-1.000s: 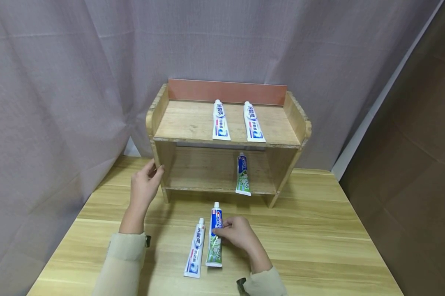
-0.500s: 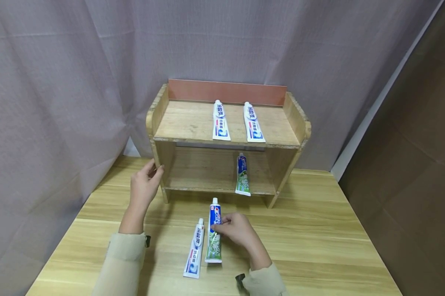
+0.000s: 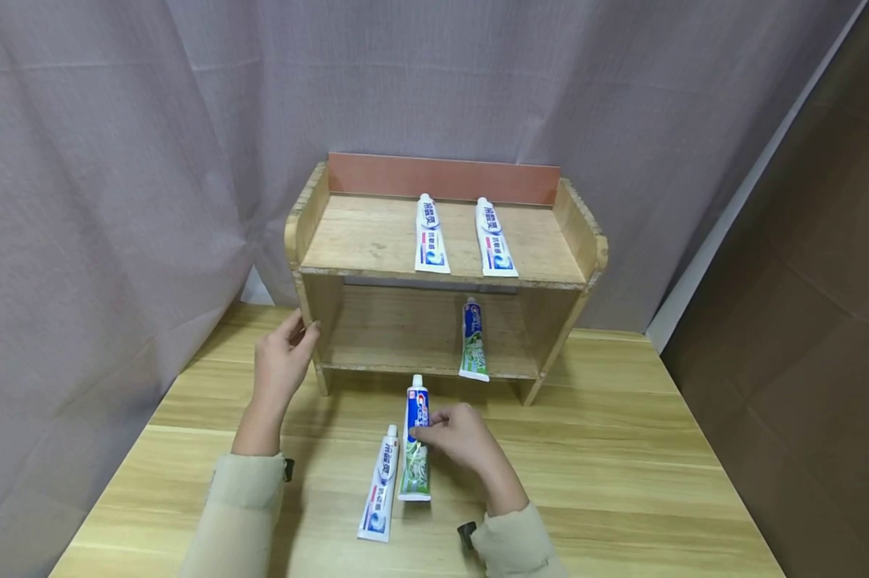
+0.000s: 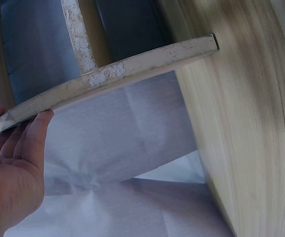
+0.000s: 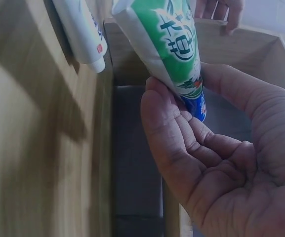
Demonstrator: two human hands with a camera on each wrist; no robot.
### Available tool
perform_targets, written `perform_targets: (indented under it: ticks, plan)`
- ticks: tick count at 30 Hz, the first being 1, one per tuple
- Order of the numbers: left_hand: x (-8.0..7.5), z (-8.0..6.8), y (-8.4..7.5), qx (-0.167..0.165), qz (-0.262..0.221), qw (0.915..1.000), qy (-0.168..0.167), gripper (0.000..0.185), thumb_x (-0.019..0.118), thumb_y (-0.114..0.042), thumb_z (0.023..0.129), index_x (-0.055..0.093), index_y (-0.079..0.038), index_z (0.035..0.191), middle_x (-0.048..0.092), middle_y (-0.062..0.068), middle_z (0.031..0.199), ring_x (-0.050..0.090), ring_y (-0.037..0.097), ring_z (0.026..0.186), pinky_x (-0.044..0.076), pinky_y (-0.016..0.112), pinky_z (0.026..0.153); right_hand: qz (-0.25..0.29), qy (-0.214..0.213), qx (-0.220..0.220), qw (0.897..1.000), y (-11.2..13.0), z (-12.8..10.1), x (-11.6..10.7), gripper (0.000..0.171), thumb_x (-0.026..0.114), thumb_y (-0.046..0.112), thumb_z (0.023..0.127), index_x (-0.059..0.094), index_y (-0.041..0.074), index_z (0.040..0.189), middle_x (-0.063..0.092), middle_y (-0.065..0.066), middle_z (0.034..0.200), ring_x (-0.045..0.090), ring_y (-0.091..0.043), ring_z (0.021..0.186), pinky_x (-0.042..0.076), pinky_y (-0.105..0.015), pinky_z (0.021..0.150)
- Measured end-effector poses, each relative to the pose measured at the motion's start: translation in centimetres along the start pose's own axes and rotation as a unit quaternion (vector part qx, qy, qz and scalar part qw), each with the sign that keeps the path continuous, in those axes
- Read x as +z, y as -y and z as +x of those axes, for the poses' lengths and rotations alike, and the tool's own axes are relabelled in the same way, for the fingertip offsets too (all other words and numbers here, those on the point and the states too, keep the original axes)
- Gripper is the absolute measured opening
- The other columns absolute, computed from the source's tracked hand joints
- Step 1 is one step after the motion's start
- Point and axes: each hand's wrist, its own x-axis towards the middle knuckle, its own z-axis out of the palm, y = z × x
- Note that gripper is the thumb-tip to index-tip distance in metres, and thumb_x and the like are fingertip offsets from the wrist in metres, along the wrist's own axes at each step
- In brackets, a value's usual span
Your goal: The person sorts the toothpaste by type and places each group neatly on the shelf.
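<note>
**Toothpaste tubes at the wooden shelf**

Right hand (image 3: pixel 457 437) pinches the green-and-blue toothpaste tube (image 3: pixel 415 440), cap toward the wooden shelf (image 3: pixel 444 273), just before its lower tier. Left hand (image 3: pixel 282 361), fingers loosely extended, rests against the shelf's left side panel, apparently steadying it. White toothpaste tube (image 3: pixel 379 483) lies alongside.

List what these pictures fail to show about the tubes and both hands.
- Green and blue tube, head view: the right hand covers its middle.
- Small print on the top-shelf tubes: too small to read.
- Left hand, left wrist view: cut off by the frame edge.
- White tube, right wrist view: cropped and blurred.
</note>
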Motion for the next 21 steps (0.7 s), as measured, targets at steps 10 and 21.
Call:
perform_targets:
  ticks: [10,21]
  plan:
    - [-0.1,0.0,-0.1,-0.007,0.002,1.0,0.005,0.03,0.067,-0.018,0.096,0.071,-0.005,0.123,0.072,0.02,0.11,0.073,0.035,0.096,0.062,0.043,0.078,0.002,-0.001,-0.013,1.0,0.8,0.7,-0.5,0.028,0.082,0.029,0.083,0.07,0.004,0.086,0.07,-0.002,0.072,0.072,-0.034,0.073,0.057,-0.031,0.062]
    - [-0.1,0.0,-0.2,-0.009,0.003,0.9999,0.002,0.031,0.067,-0.018,0.096,0.071,-0.005,0.124,0.072,0.02,0.11,0.073,0.035,0.096,0.062,0.042,0.079,-0.012,-0.014,-0.016,1.0,1.7,1.3,-1.4,0.03,0.082,0.028,0.082,0.071,0.002,0.09,0.07,-0.003,0.072,0.071,-0.033,0.072,0.058,-0.031,0.062]
